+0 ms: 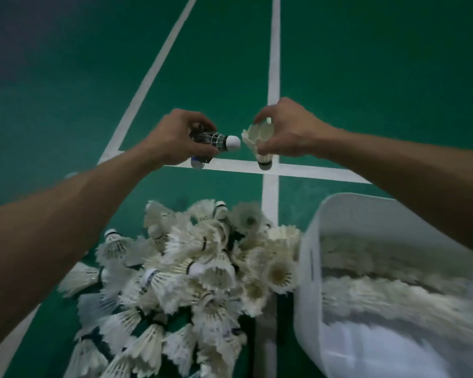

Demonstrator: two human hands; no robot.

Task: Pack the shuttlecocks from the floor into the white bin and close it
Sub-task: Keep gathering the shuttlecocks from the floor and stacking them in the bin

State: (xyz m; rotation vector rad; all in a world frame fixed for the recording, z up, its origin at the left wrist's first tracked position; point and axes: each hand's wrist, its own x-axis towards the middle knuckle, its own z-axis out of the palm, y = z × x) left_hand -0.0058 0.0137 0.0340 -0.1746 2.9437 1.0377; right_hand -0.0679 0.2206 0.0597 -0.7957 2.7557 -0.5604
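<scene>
2 pinches: your left hand (175,137) holds the dark-feathered shuttlecock (216,140) horizontal, cork toward the white feathered shuttlecock (258,135) in your right hand (290,132); the white plastic bin (309,241) lies lower right.

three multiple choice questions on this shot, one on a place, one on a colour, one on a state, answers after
1. The white bin stands where, relative to the pile of shuttlecocks on the floor?
A. left of it
B. right of it
C. on top of it

2. The feathers of the upper shuttlecock in the left hand are:
A. dark
B. yellow
C. red

3. The right hand is:
A. open and empty
B. resting on the bin
C. pinching a white shuttlecock

Answers:
1 B, the bin's wall rises at the pile's right edge.
2 A, dark feathers behind a white cork.
3 C, fingers curl round its feathers, cork pointing down.
</scene>
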